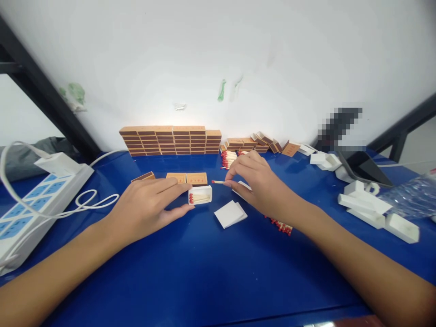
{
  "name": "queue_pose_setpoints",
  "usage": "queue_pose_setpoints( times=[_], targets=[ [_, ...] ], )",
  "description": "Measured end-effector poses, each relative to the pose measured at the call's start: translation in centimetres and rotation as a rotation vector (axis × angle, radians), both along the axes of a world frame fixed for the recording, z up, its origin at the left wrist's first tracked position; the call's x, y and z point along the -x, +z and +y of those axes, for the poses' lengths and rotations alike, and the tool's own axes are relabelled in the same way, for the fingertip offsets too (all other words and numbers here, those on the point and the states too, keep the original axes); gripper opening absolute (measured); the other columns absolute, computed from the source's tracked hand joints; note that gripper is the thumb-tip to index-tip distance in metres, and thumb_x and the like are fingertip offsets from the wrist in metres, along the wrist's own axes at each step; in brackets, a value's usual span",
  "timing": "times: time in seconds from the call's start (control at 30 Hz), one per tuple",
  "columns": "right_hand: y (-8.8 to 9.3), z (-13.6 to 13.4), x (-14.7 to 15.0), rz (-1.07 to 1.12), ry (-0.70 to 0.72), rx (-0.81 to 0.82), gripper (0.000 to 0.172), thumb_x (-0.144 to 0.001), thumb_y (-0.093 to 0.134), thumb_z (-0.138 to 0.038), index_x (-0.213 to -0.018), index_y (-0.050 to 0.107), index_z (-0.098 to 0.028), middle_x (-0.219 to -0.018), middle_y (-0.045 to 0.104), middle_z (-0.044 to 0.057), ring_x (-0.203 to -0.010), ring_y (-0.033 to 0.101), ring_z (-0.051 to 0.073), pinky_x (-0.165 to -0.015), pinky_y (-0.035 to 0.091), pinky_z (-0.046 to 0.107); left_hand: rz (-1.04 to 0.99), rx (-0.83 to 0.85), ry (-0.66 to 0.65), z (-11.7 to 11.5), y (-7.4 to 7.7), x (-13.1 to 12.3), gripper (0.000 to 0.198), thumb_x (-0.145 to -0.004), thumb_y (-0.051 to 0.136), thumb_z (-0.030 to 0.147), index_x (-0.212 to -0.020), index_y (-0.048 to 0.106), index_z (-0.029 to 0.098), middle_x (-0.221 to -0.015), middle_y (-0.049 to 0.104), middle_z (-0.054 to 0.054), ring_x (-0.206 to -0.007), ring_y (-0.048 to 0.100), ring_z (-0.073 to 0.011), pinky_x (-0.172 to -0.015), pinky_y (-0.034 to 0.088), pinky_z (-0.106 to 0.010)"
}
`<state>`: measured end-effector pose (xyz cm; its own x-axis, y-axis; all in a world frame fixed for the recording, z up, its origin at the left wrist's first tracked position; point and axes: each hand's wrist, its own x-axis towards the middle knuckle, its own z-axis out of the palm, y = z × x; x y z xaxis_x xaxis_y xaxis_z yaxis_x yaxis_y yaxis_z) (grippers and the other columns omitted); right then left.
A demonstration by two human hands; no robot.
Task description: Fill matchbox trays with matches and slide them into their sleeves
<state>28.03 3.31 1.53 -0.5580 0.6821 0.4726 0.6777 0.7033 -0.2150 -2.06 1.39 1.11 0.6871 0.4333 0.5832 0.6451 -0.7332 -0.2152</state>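
My left hand pinches the left end of a small white matchbox tray, thumb below and fingers above. Several red-tipped matches lie inside it, heads to the left. Between the thumb and fingers of my right hand is a single match, its red head pointing left toward the tray. Just behind the tray sit two orange matchboxes. A pile of loose matches lies beyond my right hand, and more red match heads show under my right wrist.
Stacked matchboxes line the wall, with a looser heap to their right. White cards lie mid-table. At right are white trays, a phone and a plastic bottle. A power strip with cables is at left.
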Motion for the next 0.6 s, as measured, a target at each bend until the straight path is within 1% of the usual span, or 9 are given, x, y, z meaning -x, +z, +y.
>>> queue_pose_setpoints(
  times=[0.13,0.27,0.43,0.53,0.6],
  targets=[
    [-0.19,0.1,-0.07,-0.022,-0.003,0.002,0.009,-0.104,0.06,-0.023,-0.095,0.063,-0.022,-0.1,0.066,0.01,-0.099,0.052,0.028,-0.091,0.044,0.046,-0.003,-0.017,-0.016,0.01,-0.04,-0.01,0.02,-0.102,0.069,0.039,-0.11,0.072,0.02,-0.087,0.079,0.0,-0.065,0.071,-0.0166,-0.074,0.056,-0.036],
    [-0.08,-0.19,0.05,-0.013,0.015,-0.011,0.01,-0.104,0.061,-0.024,-0.094,0.062,-0.023,-0.099,0.065,0.009,-0.101,0.052,0.029,-0.094,0.044,0.046,0.011,0.022,-0.02,-0.12,0.12,-0.11,0.02,-0.102,0.069,0.038,-0.112,0.072,0.021,-0.081,0.076,0.001,-0.064,0.07,-0.0168,-0.068,0.053,-0.034],
    [0.18,-0.39,0.23,-0.005,0.022,-0.01,0.011,-0.104,0.059,-0.022,-0.094,0.063,-0.024,-0.099,0.065,0.009,-0.1,0.053,0.029,-0.093,0.044,0.046,0.005,0.004,-0.025,-0.15,0.33,-0.16,0.018,-0.102,0.069,0.037,-0.109,0.073,0.021,-0.081,0.076,0.001,-0.065,0.07,-0.0164,-0.071,0.054,-0.033],
    [0.09,-0.31,0.2,-0.015,0.008,-0.008,0.01,-0.104,0.059,-0.022,-0.095,0.063,-0.024,-0.099,0.066,0.009,-0.1,0.053,0.029,-0.093,0.044,0.046,0.006,-0.022,-0.03,-0.06,0.26,-0.12,0.02,-0.101,0.071,0.038,-0.108,0.072,0.019,-0.085,0.078,0.0,-0.065,0.071,-0.0167,-0.074,0.055,-0.034],
    [-0.02,-0.26,0.17,-0.023,0.002,-0.003,0.01,-0.104,0.059,-0.023,-0.095,0.063,-0.024,-0.1,0.066,0.009,-0.1,0.054,0.029,-0.093,0.044,0.046,0.005,-0.025,-0.033,-0.03,0.19,-0.11,0.02,-0.101,0.071,0.037,-0.108,0.072,0.018,-0.084,0.077,0.0,-0.065,0.07,-0.0166,-0.074,0.055,-0.035]
  ],
)
